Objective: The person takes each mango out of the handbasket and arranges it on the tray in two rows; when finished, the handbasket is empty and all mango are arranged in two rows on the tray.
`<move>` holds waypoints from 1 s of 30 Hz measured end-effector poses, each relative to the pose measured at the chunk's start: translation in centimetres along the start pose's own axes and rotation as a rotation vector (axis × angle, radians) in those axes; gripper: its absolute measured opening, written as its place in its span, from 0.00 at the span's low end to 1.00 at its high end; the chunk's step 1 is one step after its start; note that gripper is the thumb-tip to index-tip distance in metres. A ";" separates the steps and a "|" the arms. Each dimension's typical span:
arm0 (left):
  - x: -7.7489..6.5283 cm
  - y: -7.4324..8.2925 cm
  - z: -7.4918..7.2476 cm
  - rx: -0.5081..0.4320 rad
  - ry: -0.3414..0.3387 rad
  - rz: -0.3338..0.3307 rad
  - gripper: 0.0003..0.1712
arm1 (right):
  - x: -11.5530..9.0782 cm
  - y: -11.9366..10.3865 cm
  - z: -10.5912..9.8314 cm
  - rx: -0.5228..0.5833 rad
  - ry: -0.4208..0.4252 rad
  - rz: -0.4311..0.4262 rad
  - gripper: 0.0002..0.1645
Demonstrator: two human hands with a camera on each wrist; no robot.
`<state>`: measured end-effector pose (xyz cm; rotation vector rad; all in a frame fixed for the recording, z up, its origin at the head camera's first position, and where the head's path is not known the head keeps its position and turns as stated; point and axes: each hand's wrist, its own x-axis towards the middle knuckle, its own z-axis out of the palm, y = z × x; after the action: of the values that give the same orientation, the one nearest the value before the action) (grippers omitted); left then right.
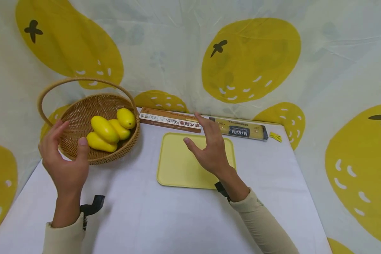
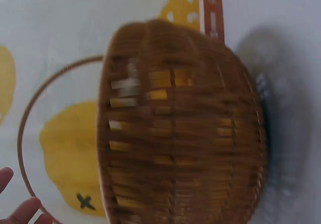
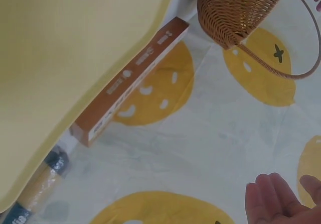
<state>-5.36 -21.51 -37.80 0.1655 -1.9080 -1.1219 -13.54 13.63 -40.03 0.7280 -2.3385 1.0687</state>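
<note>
My left hand (image 1: 65, 160) is raised in front of the left side of a brown wicker basket (image 1: 77, 114), its thumb and fingers spread apart with nothing between them. Several smooth yellow mangoes (image 1: 104, 129) lie in the basket. In the left wrist view, fingertips (image 2: 26, 210) appear near the basket's handle (image 2: 22, 133); whether they touch it I cannot tell. Over a pale yellow tray (image 1: 177, 162) hovers my right hand (image 1: 211, 151), empty, thumb held away from the extended fingers. The right wrist view catches its fingers (image 3: 271, 199) at the lower right.
Behind the tray lie a brown and white pasta box (image 1: 169, 120) and a clear pack of spaghetti (image 1: 239, 129). A small yellow item (image 1: 275, 137) sits at the right. A fruit-printed cloth (image 1: 165, 53) hangs along the back of the white table (image 1: 165, 218).
</note>
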 end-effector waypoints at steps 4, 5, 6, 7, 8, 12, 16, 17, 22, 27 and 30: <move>0.5 -2.6 -1.4 0.061 0.047 -0.045 0.31 | 0.1 -0.4 0.5 0.026 -0.001 -0.006 0.48; 0.7 -3.2 -1.7 0.068 0.059 -0.057 0.30 | 0.1 -0.5 0.6 0.032 -0.002 -0.009 0.48; 0.8 -3.6 -1.9 0.068 0.067 -0.083 0.30 | 0.1 -0.6 0.7 0.037 -0.002 -0.011 0.48; 1.0 -4.3 -2.2 0.062 0.068 -0.115 0.29 | 0.2 -0.7 0.8 0.041 -0.001 -0.012 0.48; 1.2 -5.1 -2.5 0.057 0.061 -0.161 0.27 | 0.2 -0.8 0.9 0.045 -0.001 -0.017 0.48; 2.2 -8.1 -3.5 -0.096 -0.019 -0.436 0.24 | 0.3 -1.2 1.4 0.057 -0.002 -0.034 0.48; 2.9 -10.6 -4.3 -0.336 -0.091 -0.645 0.29 | 0.5 -1.5 1.9 0.070 -0.014 -0.051 0.48; 3.0 -11.1 -4.4 -0.390 -0.112 -0.665 0.31 | 0.5 -1.6 2.0 0.071 -0.017 -0.054 0.48; 3.1 -13.1 -4.6 -0.597 -0.225 -0.688 0.37 | 0.7 -2.0 2.5 0.079 -0.028 -0.073 0.48; 3.0 -14.1 -4.6 -0.674 -0.281 -0.689 0.39 | 0.9 -2.5 3.2 0.086 -0.039 -0.083 0.48; 2.7 -14.3 -4.5 -0.664 -0.273 -0.681 0.39 | 1.0 -2.9 3.5 0.089 -0.053 -0.084 0.48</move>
<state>-7.87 -34.07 -46.02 0.3120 -1.6237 -2.2747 -13.14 8.96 -39.91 0.8907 -2.2941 1.1354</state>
